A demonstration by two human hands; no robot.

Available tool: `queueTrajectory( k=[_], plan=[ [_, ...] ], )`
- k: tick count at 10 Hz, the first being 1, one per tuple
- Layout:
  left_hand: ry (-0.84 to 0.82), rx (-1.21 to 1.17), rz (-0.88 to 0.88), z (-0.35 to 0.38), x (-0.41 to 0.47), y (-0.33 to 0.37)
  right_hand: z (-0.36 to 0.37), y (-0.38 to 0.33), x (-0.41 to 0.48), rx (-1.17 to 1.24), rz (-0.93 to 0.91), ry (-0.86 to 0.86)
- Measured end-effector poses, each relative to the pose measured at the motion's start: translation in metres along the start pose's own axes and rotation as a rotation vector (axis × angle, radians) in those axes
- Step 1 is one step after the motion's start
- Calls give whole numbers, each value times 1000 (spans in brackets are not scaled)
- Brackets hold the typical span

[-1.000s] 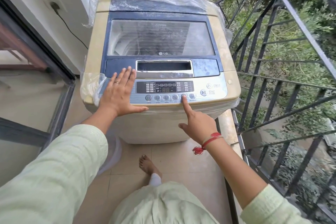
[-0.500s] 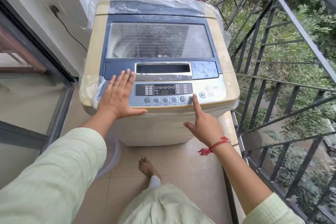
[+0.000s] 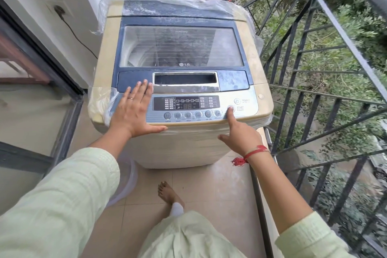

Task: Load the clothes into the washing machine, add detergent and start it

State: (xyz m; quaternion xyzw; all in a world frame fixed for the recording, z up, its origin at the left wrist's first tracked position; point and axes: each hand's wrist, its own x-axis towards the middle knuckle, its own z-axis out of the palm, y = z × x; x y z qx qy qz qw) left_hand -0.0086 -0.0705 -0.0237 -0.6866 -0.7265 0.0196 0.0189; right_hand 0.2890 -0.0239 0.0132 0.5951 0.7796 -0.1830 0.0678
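A beige and blue top-loading washing machine (image 3: 251, 52) stands in front of me on a balcony, partly wrapped in clear plastic. Its glass lid (image 3: 182, 48) is down, and dark clothes show dimly through it. The control panel (image 3: 186, 103) display is lit. My left hand (image 3: 134, 111) rests flat on the panel's left end, fingers straight. My right hand (image 3: 240, 136) points with a straight index finger whose tip presses the round start/pause button (image 3: 231, 108) at the panel's right; its other fingers are curled in.
A black metal railing (image 3: 314, 90) runs close along the right, with trees beyond. A wall socket with a plugged cord (image 3: 59, 9) is at the upper left, above a sliding door frame (image 3: 62, 81). A translucent plastic tub (image 3: 125, 176) sits on the tiled floor by my bare foot (image 3: 167, 192).
My right index finger has slid rightward along the panel, from the row of small buttons to the start/pause button. My left hand has stayed flat on the panel.
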Motion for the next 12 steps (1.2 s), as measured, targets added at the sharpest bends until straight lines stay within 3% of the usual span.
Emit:
queueTrajectory(
  k=[2,3,5,9,10,11,12],
  plan=[
    [-8,-11,-6,0,0,1,9,-7,-19,135,-148,433],
    [-8,-44,-10,0,0,1,31,-14,-36,168,-385,554],
    [-13,-57,-5,-2,-1,2,54,-33,-50,166,-665,536],
    [-44,-136,11,-8,-4,-3,-3,-82,11,276,-774,634],
    [21,-257,16,-7,-4,-5,-22,-90,29,280,-809,697],
    [108,-616,-109,-10,4,-4,-53,-101,68,249,-791,806],
    [148,-685,-146,-9,13,-6,-64,-104,89,208,-658,869]
  ],
)
